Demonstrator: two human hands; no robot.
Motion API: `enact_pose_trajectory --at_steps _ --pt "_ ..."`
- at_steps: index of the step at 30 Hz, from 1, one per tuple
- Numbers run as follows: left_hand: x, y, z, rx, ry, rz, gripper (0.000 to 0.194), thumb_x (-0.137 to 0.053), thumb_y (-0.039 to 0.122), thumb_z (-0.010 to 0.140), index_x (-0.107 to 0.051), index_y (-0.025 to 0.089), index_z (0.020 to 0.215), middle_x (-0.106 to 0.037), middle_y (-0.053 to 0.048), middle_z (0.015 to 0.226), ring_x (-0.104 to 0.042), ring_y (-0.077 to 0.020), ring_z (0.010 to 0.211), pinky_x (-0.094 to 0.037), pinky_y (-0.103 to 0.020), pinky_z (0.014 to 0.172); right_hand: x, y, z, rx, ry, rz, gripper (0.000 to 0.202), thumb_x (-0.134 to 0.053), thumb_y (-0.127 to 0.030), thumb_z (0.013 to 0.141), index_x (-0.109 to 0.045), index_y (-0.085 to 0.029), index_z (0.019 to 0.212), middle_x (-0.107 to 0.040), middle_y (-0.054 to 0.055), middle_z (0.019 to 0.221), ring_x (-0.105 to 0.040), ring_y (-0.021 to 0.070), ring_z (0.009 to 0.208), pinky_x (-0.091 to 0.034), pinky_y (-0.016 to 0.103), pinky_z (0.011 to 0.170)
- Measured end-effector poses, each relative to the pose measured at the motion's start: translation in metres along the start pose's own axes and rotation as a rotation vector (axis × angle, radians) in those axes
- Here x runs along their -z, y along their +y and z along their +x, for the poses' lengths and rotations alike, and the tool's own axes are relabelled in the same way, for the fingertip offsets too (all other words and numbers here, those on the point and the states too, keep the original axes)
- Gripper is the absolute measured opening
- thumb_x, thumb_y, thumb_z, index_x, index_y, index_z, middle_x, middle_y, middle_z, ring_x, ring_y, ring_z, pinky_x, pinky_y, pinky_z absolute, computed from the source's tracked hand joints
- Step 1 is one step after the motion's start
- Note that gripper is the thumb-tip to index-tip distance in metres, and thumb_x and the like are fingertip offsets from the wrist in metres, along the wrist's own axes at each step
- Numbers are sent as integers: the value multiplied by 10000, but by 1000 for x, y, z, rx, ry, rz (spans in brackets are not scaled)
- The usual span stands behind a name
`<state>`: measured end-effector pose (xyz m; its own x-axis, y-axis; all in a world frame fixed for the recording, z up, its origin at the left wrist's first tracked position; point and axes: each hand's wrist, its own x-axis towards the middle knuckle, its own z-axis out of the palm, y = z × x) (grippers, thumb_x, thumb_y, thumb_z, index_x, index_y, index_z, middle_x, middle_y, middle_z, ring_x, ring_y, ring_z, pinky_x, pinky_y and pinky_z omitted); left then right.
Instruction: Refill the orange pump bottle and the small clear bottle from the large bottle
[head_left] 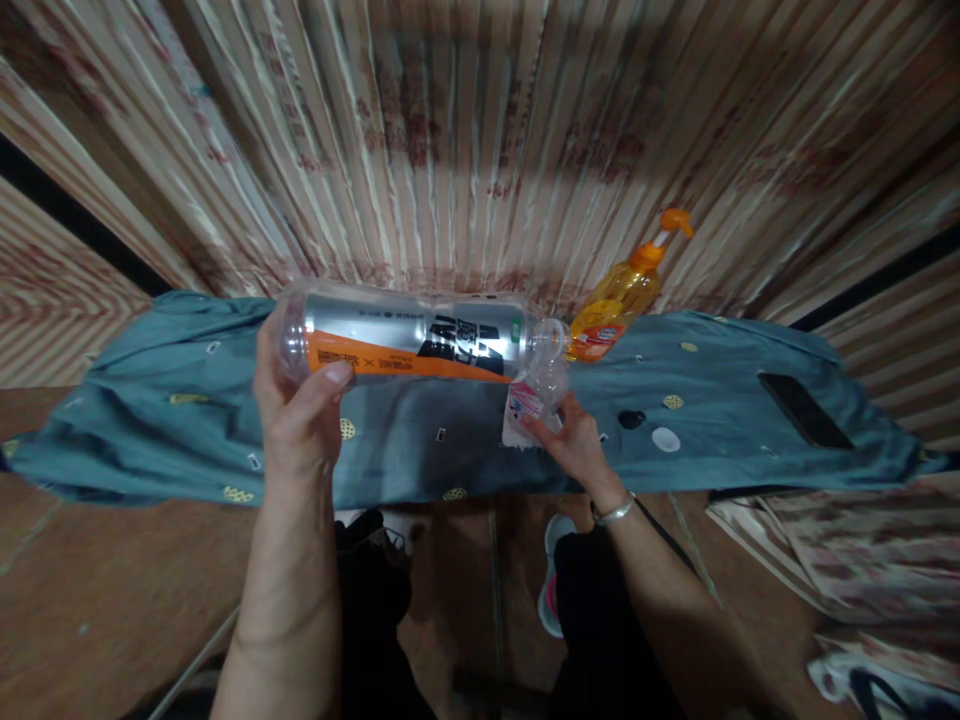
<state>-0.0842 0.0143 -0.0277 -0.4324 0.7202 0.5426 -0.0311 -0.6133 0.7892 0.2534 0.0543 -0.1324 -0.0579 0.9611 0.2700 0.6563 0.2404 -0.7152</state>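
My left hand [300, 405] is closed around the base end of a large clear plastic bottle [405, 335] with a silver and orange label. The bottle lies nearly level in the air, its neck pointing right. My right hand [574, 435] grips a small clear plastic bottle [551, 375] just below that neck. The two bottles' necks meet or overlap; I cannot tell whether they touch. A pink and white piece [523, 412] shows by my right fingertips, perhaps a label. An orange-topped pump bottle [611, 305] of amber liquid stands just beyond my right hand.
A teal patterned cloth [405, 460] covers the narrow surface below my hands. On its right side lie a small dark round item [631, 419], a white disc [666, 439] and a dark phone-like slab [805, 410]. A striped curtain [450, 150] hangs behind.
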Motion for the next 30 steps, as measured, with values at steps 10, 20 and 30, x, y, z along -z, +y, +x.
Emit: enact_pose_trajectory --at_steps 10,20,30 --pt "-2 2 -1 -19 -7 13 780 -1027 531 574 -792 358 1298 -748 -42 1366 -643 -404 1388 -331 -725 1328 -2 1 0 4 24 3 578 -711 -670 846 -679 -201 1182 -827 148 1036 -794 360 924 -610 446 801" --pt "-2 1 -1 -21 -6 14 789 -1024 526 577 -786 348 1309 -748 -44 1366 -642 -404 1383 -339 -723 1321 0 -2 0 2 7 9 582 -711 -650 845 -677 -187 1197 -824 153 1028 -790 356 908 -615 454 798" --pt "3 -1 -1 -40 -50 19 757 -994 493 644 -758 343 1347 -721 -44 1374 -626 -397 1402 -354 -699 1321 -1 0 0 11 0 7 587 -715 -654 857 -675 -193 1219 -832 159 1048 -800 380 953 -622 470 802"
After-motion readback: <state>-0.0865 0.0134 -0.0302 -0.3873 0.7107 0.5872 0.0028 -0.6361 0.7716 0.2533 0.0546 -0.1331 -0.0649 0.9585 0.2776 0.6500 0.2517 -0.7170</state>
